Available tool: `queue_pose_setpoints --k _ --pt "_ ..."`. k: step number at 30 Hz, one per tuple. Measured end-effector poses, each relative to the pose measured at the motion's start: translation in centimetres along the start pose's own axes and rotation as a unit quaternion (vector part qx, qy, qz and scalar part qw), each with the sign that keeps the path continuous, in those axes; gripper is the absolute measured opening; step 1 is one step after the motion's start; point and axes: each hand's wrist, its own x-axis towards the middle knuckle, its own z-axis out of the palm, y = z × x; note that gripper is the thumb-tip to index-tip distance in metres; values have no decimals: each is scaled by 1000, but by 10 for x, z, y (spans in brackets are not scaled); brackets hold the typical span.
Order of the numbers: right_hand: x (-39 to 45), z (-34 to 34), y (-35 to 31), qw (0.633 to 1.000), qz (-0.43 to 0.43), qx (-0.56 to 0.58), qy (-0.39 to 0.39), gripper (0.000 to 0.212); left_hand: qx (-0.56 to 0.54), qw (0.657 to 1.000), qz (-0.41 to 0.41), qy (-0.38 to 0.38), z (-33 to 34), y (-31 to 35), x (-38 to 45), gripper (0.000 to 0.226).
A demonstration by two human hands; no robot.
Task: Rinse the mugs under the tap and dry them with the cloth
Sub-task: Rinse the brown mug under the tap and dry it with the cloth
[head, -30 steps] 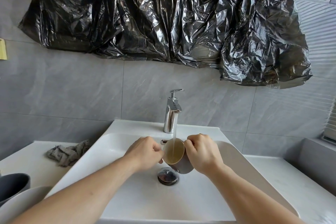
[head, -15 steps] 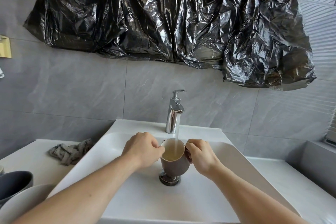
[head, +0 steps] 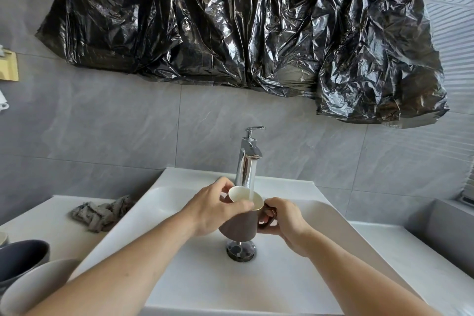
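Holding the brown mug (head: pixel 239 223) over the sink (head: pixel 205 277) drain, right under the tap (head: pixel 247 159), we catch the running stream inside it. Left hand (head: pixel 214 209) fingers curl around its rim; right hand (head: pixel 286 220) pinches the handle. Cloth (head: pixel 102 213) lies crumpled left of the sink.

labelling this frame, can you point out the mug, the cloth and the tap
mug (head: pixel 239 223), head view, on its brown outer wall below the rim
cloth (head: pixel 102 214), head view, on the middle of the crumpled grey heap
tap (head: pixel 245 167), head view, on its chrome body
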Motion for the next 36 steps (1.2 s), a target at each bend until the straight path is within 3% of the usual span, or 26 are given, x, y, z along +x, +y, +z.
queue_pose_setpoints --k 4,8,13,20,26,31,36 --pt "-1 1 1 998 19 43 -37 29 56 998 13 -9 8 -3 -2 89" --pt "-3 4 1 995 40 48 -79 26 66 997 17 21 6 -5 -1 83" --pt "-6 3 -3 994 60 15 -89 36 32 999 8 34 6 -7 2 73" --pt "-5 -6 -4 993 90 -37 -60 34 -34 999 -4 -16 16 -7 7 70" --pt "1 -13 -4 996 74 -53 15 44 -72 996 -9 -59 27 -6 12 74" --pt "1 -18 -4 993 57 -88 63 26 -75 993 -1 -88 36 -7 14 74" --pt "4 -24 -4 988 25 -96 118 23 -91 991 21 -94 33 -9 13 68"
